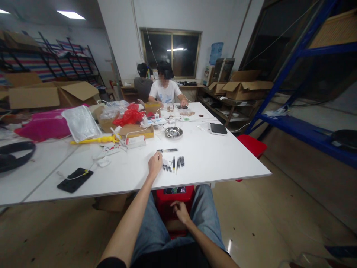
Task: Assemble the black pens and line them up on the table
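My left hand (pixel 155 164) rests over the white table (pixel 217 163) with its fingers curled together. Its fingertips are at the left end of the assembled black pens (pixel 169 150); whatever they may pinch is too small to make out. Just right of this hand lie short black pen parts (pixel 166 168), thin refills with yellow ends (pixel 174 163) and a row of black pen pieces (pixel 181 161). Below the table edge, my right hand (pixel 180 212) hovers above my lap with fingers loosely apart and nothing in them. A red stool (pixel 163 208) stands between my knees.
Beyond the pens sits a shiny metal dish (pixel 173 132). A black phone (pixel 74 180) with a cable lies left. Boxes, a power strip (pixel 153 121) and red plastic bags (pixel 129 115) crowd the left side. Across the table sits another person (pixel 166 91); a dark-screened device (pixel 218 128) lies right.
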`<action>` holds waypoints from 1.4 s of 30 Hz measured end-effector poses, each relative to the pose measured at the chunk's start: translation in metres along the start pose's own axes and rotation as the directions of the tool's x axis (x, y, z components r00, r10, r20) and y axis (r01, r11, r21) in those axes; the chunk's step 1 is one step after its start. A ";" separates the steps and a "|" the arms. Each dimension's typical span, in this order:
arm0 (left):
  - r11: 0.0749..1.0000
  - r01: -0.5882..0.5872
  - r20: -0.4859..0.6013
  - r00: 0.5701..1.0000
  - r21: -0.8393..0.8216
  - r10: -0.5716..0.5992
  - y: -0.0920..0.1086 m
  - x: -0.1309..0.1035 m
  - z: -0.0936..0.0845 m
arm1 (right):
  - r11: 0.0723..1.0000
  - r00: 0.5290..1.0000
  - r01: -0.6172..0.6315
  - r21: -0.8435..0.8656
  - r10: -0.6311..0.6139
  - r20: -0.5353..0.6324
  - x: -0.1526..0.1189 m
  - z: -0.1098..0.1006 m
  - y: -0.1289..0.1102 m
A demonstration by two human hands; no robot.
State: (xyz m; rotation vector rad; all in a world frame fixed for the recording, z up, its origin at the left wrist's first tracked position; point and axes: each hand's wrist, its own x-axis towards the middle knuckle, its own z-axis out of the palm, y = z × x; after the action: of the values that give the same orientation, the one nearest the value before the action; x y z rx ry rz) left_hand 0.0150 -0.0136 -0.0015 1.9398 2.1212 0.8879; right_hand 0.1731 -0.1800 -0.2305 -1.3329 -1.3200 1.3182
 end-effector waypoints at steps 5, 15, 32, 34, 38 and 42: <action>1.000 -0.006 0.003 1.000 -0.008 0.006 0.000 0.000 0.000 | 0.896 0.916 0.372 -0.241 -0.312 0.253 -0.018 -0.018 -0.118; 0.990 -0.036 0.017 0.999 -0.133 0.039 -0.003 0.005 0.006 | 0.775 0.808 0.473 -0.418 -0.571 -0.145 0.121 -0.102 -0.252; 0.951 -0.290 -0.160 0.949 -0.106 0.271 0.008 0.005 -0.003 | 0.675 0.805 0.513 -0.530 -0.593 0.023 0.206 -0.095 -0.238; 0.937 -0.337 -0.163 0.933 -0.089 0.320 0.011 0.003 -0.006 | 0.761 0.825 0.493 -0.421 -0.563 -0.052 0.197 -0.094 -0.238; 0.904 -0.422 -0.137 0.902 -0.072 0.411 0.013 0.001 -0.008 | 0.861 0.858 0.446 -0.245 -0.489 -0.154 0.187 -0.093 -0.239; 0.900 -0.433 -0.086 0.900 -0.056 0.428 0.013 0.000 -0.008 | 0.897 0.876 0.399 -0.193 -0.435 -0.210 0.188 -0.095 -0.240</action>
State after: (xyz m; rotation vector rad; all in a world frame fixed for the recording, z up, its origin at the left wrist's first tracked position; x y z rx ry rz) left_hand 0.0222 -0.0164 0.0119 2.4186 1.6805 1.1025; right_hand 0.2183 0.0429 -0.0068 -1.1743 -1.4453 0.7454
